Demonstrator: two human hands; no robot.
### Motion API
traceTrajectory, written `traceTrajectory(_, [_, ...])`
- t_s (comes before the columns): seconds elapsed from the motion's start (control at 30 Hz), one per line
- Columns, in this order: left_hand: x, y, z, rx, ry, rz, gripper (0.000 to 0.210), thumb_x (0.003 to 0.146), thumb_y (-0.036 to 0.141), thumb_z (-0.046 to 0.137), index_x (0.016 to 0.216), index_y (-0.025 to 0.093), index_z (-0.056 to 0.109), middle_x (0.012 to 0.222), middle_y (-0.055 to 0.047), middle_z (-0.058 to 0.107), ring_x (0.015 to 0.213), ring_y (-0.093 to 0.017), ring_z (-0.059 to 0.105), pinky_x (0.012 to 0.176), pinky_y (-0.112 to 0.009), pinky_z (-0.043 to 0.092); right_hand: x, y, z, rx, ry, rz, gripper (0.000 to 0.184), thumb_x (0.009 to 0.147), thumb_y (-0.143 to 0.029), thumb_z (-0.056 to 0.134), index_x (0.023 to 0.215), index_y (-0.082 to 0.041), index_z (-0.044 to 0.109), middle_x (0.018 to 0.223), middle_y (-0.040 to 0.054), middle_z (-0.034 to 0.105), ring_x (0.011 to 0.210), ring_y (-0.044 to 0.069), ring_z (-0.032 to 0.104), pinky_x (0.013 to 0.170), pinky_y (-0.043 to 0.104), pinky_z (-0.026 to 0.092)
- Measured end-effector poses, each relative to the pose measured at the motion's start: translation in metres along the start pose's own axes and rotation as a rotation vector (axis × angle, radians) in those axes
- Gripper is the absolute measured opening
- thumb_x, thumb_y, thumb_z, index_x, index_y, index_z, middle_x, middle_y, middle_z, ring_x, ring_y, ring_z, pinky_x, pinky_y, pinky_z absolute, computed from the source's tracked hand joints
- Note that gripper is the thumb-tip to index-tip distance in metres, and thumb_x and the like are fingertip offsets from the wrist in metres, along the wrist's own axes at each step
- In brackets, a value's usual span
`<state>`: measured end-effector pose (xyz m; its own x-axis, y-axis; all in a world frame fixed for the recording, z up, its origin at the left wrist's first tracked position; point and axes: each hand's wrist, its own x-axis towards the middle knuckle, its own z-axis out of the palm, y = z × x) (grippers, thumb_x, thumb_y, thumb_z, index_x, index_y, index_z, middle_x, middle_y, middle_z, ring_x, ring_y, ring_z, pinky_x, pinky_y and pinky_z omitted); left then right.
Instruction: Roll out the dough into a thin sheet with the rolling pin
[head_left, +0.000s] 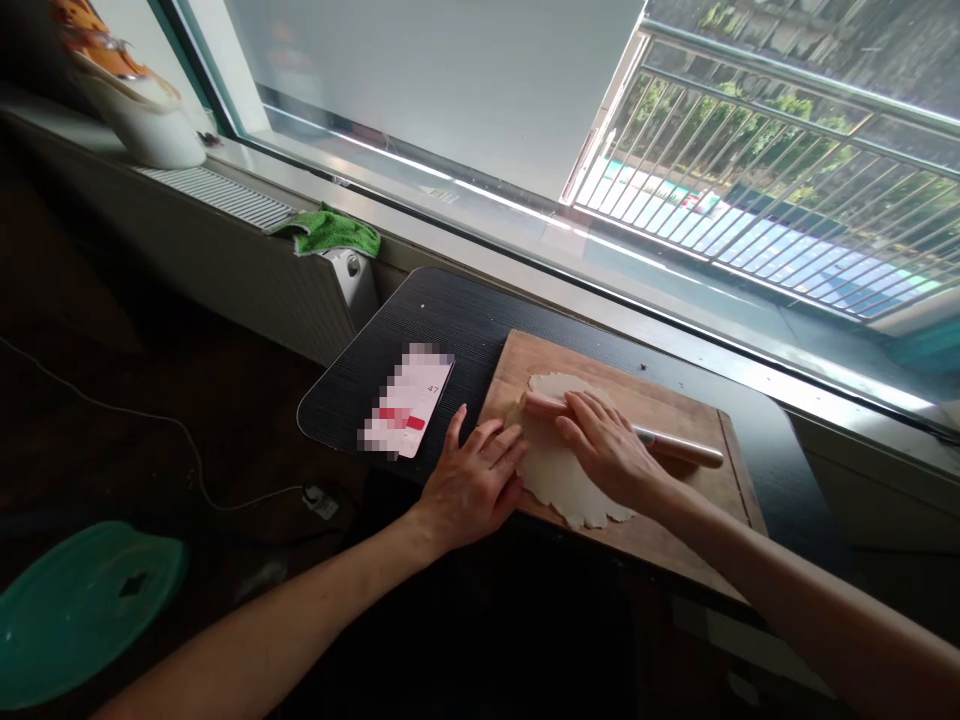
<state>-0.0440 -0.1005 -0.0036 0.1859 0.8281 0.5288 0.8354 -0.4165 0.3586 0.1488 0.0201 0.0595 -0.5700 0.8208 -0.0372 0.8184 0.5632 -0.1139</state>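
A thin sheet of pale dough [559,475] with ragged edges lies on a wooden board [697,530]. Across its upper part runs a wooden rolling pin [543,404]. My right hand [611,445] rests over the pin, fingers closed across it, hiding its middle. To the right of that hand, a wooden handle [686,448] with a shiny collar sticks out in line with the pin; I cannot tell whether both are one piece. My left hand [476,478] is open, thumb spread, its fingertips at the dough's left edge near the pin's end.
The board lies on a dark table [457,310], with a lit phone [420,400] left of it. Behind runs a window sill [525,255]. A green cloth [337,232] lies on the radiator [285,290]. A teal basin [97,610] and a white cable [187,440] are at lower left.
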Motion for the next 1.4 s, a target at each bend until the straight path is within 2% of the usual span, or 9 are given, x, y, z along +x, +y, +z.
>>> traceTrajectory(0.1, [0.000, 0.000, 0.001, -0.001, 0.000, -0.001, 0.036, 0.100, 0.028, 0.052, 0.131, 0.020, 0.067, 0.140, -0.009, 0.066, 0.133, -0.030, 0.053, 0.126, -0.063, 0.011, 0.024, 0.008, -0.007, 0.039, 0.050, 0.027, 0.051, 0.104, -0.043, 0.026, 0.113, -0.024, 0.073, 0.132, 0.0101, 0.066, 0.129, 0.028, 0.055, 0.108, 0.046, 0.044])
traceTrajectory(0.2, [0.000, -0.001, 0.001, 0.004, 0.006, 0.001, 0.036, 0.100, 0.029, 0.052, 0.131, 0.020, 0.067, 0.141, -0.009, 0.065, 0.132, -0.030, 0.054, 0.127, -0.063, 0.009, 0.045, 0.001, 0.001, 0.079, 0.245, 0.063, 0.048, 0.104, -0.042, 0.027, 0.122, -0.023, 0.068, 0.136, 0.0127, 0.061, 0.129, 0.030, 0.052, 0.108, 0.049, 0.042])
traceTrajectory(0.43, [0.001, -0.001, 0.000, 0.016, -0.010, -0.006, 0.037, 0.099, 0.030, 0.052, 0.130, 0.019, 0.068, 0.141, -0.008, 0.066, 0.131, -0.030, 0.054, 0.127, -0.061, 0.008, 0.056, -0.008, 0.006, 0.011, 0.402, -0.022, 0.043, 0.104, -0.037, 0.029, 0.124, -0.023, 0.064, 0.133, 0.0113, 0.062, 0.124, 0.028, 0.051, 0.110, 0.045, 0.035])
traceTrajectory(0.67, [0.000, 0.000, 0.001, 0.018, 0.000, -0.011, 0.037, 0.100, 0.030, 0.051, 0.132, 0.020, 0.067, 0.142, -0.008, 0.065, 0.133, -0.030, 0.054, 0.127, -0.061, 0.010, 0.079, 0.004, 0.003, 0.112, 0.366, 0.180, 0.042, 0.102, -0.035, 0.030, 0.119, -0.023, 0.067, 0.123, 0.0131, 0.068, 0.115, 0.030, 0.055, 0.100, 0.047, 0.042])
traceTrajectory(0.8, [0.000, 0.000, 0.000, 0.005, -0.011, -0.001, 0.037, 0.100, 0.031, 0.052, 0.132, 0.020, 0.067, 0.142, -0.008, 0.065, 0.132, -0.031, 0.054, 0.127, -0.062, 0.010, 0.047, -0.019, 0.007, 0.054, 0.263, -0.027, 0.046, 0.104, -0.040, 0.029, 0.127, -0.021, 0.065, 0.132, 0.0134, 0.064, 0.123, 0.029, 0.053, 0.107, 0.047, 0.037])
traceTrajectory(0.9, [0.001, 0.001, -0.001, 0.002, -0.007, -0.002, 0.037, 0.100, 0.030, 0.051, 0.131, 0.018, 0.067, 0.141, -0.009, 0.066, 0.131, -0.031, 0.055, 0.127, -0.061, 0.009, 0.052, -0.021, 0.005, -0.007, 0.253, -0.090, 0.045, 0.103, -0.041, 0.034, 0.130, -0.020, 0.063, 0.134, 0.0139, 0.063, 0.127, 0.030, 0.050, 0.112, 0.046, 0.033])
traceTrajectory(1.07, [0.001, 0.001, -0.002, -0.008, 0.005, -0.008, 0.036, 0.100, 0.029, 0.051, 0.131, 0.020, 0.068, 0.139, -0.008, 0.067, 0.131, -0.029, 0.055, 0.128, -0.060, 0.009, 0.076, -0.008, 0.001, 0.066, 0.178, 0.176, 0.044, 0.102, -0.033, 0.032, 0.132, -0.018, 0.060, 0.133, 0.0167, 0.063, 0.121, 0.032, 0.054, 0.102, 0.048, 0.042])
traceTrajectory(1.27, [0.001, 0.001, -0.002, -0.010, -0.002, -0.001, 0.037, 0.101, 0.031, 0.051, 0.132, 0.018, 0.067, 0.141, -0.009, 0.065, 0.131, -0.030, 0.055, 0.127, -0.061, 0.006, 0.040, -0.030, 0.006, 0.029, 0.238, -0.135, 0.044, 0.101, -0.034, 0.039, 0.137, -0.019, 0.058, 0.141, 0.0135, 0.060, 0.135, 0.030, 0.045, 0.113, 0.046, 0.035])
traceTrajectory(1.4, [0.001, 0.000, -0.001, 0.001, 0.013, 0.003, 0.035, 0.100, 0.029, 0.053, 0.129, 0.018, 0.067, 0.139, -0.009, 0.067, 0.131, -0.029, 0.055, 0.127, -0.061, 0.009, 0.078, 0.000, -0.002, 0.066, 0.258, 0.114, 0.051, 0.099, -0.037, 0.041, 0.143, -0.016, 0.053, 0.142, 0.0183, 0.058, 0.131, 0.035, 0.049, 0.110, 0.054, 0.037])
